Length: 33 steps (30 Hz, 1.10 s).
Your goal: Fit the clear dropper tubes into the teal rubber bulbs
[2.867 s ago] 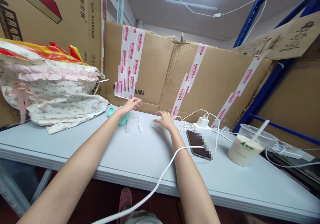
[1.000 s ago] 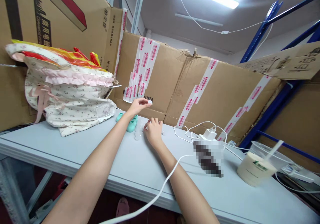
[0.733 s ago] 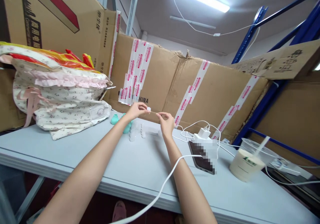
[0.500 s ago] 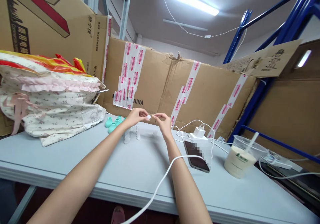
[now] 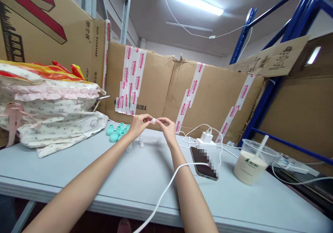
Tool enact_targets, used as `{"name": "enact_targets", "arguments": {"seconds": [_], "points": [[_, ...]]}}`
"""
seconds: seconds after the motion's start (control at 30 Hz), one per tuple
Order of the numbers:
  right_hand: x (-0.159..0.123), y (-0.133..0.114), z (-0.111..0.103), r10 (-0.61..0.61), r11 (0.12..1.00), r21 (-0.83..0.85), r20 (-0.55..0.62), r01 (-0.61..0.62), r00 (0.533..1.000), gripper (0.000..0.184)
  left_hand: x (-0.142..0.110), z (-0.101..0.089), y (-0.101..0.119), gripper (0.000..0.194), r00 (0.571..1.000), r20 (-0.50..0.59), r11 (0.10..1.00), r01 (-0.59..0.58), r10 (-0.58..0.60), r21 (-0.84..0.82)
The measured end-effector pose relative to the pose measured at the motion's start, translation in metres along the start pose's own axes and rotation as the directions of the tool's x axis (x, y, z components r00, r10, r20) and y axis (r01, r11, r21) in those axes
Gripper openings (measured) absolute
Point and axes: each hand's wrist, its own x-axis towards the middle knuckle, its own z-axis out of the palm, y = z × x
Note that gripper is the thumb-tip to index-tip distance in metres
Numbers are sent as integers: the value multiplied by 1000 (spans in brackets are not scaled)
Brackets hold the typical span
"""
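My left hand (image 5: 139, 124) is raised above the far part of the table, its thumb and fingers pinched on a small round white piece (image 5: 154, 120). From the other side, the fingertips of my right hand (image 5: 168, 128) close on the same piece; its exact kind is too small to make out. Under the hands, a small twisted white piece (image 5: 141, 141) stands on the tabletop. A clear piece (image 5: 129, 146) is partly hidden by my left forearm, and another pale piece (image 5: 159, 140) lies further right. Several teal rounded pots (image 5: 113, 136) cluster left of my left wrist.
On the grey table (image 5: 145, 177), a phone (image 5: 200, 160) lies right of my right forearm, near a white charger (image 5: 206, 136). A cup of milky drink (image 5: 251, 167) stands further right. A white cable (image 5: 166, 195) crosses my right forearm. Floral fabric (image 5: 57, 122) sits left; cardboard (image 5: 156, 84) walls the back.
My right fingertips have moved left to meet the white piece, closing the small gap between the hands. The view has shifted slightly.
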Motion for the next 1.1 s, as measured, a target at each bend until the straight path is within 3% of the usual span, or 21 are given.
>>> {"name": "enact_targets", "arguments": {"seconds": [0.17, 0.33, 0.43, 0.53, 0.63, 0.73, 0.93, 1.1], "points": [[1, -3, 4, 0, 984, 177, -76, 13, 997, 22, -5, 2, 1, 14, 975, -105, 974, -184, 198, 132], [3, -1, 2, 74, 887, 448, 99, -111, 992, 22, -8, 2, 1, 15, 910, -158, 913, -348, 383, 213], [1, -2, -1, 145, 836, 513, 135, -195, 980, 22, -9, 3, 3, 17, 883, -179, 888, -386, 434, 249], [-1, -7, -3, 198, 741, 592, 257, -316, 946, 30, -10, 3, 6, 18, 852, -204, 866, -427, 482, 262], [-3, -12, -1, 187, 622, 671, 373, -403, 909, 34, -9, -1, 10, 22, 820, -221, 836, -458, 529, 301], [-3, -14, 1, 179, 548, 721, 393, -423, 902, 34, -8, -5, 13, 25, 793, -247, 808, -450, 558, 380], [-2, -11, -1, 169, 501, 742, 422, -446, 891, 29, -8, -4, 12, 33, 721, -230, 717, -495, 654, 490], [-2, -11, -3, 159, 507, 738, 427, -445, 890, 28, -8, -4, 13, 37, 691, -217, 689, -533, 689, 492]]}}
